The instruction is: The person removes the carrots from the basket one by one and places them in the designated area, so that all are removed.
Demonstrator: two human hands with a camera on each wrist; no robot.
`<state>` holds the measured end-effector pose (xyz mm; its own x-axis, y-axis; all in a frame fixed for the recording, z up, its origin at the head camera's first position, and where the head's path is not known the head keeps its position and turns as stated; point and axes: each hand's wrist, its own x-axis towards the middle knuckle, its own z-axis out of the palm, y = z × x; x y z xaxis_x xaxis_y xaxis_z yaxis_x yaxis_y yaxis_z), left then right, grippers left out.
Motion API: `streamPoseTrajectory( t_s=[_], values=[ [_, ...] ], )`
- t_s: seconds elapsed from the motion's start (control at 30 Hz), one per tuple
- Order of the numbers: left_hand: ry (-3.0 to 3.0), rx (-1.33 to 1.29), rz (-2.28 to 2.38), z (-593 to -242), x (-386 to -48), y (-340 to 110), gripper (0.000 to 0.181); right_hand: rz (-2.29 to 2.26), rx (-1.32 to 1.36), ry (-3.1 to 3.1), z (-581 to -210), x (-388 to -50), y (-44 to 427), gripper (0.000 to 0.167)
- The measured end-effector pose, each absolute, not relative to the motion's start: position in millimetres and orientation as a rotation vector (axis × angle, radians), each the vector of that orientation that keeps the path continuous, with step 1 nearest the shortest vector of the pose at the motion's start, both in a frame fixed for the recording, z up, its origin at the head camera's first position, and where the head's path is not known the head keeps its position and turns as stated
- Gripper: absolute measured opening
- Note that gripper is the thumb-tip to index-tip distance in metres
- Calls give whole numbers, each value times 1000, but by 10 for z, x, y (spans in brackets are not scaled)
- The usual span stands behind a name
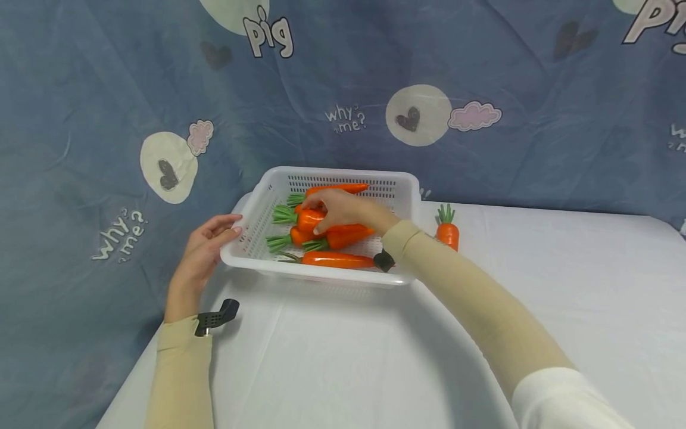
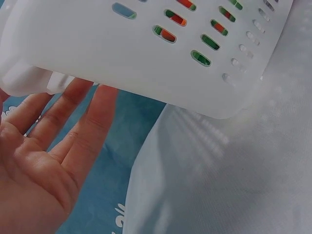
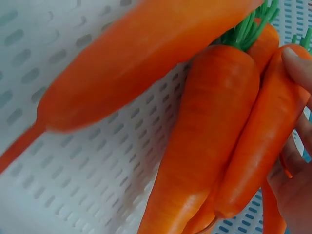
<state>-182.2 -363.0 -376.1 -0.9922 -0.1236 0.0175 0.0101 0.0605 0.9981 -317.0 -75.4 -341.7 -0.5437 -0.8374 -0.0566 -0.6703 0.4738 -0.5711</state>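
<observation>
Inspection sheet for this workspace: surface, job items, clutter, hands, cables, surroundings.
Surface: white-covered table, smooth overall, faint creases.
Job items: white basket holding several orange carrots; another carrot outside it, right, partly hidden by the forearm.
Clutter: nothing seen.
Hands: left hand touches the basket's left end; right hand grips a carrot inside.
Cables: nothing seen.
Surroundings: blue printed cloth behind the table.

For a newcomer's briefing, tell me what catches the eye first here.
Bright orange carrots lying in the white basket jump out first, the right hand gripping one of them. A lone carrot lies on the white table, right of the basket in the head view.
</observation>
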Motion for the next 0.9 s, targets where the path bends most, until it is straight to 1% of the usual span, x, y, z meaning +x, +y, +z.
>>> streamPoseTrajectory(
  t_s=[0.4, 0.7, 0.9],
  values=[
    [-2210, 132, -2100, -3801, -1825, -3678, 41, -722, -1224, 2380, -3408, -3144, -767, 56],
    [-2226, 127, -2087, -3790, -1837, -3651, 42, -821, -1260, 2344, -3376, -3150, -730, 52],
    [-2231, 143, -2085, -3783, -1846, -3647, 43, -785, -1323, 2366, -3329, -3102, -728, 51]
  ],
)
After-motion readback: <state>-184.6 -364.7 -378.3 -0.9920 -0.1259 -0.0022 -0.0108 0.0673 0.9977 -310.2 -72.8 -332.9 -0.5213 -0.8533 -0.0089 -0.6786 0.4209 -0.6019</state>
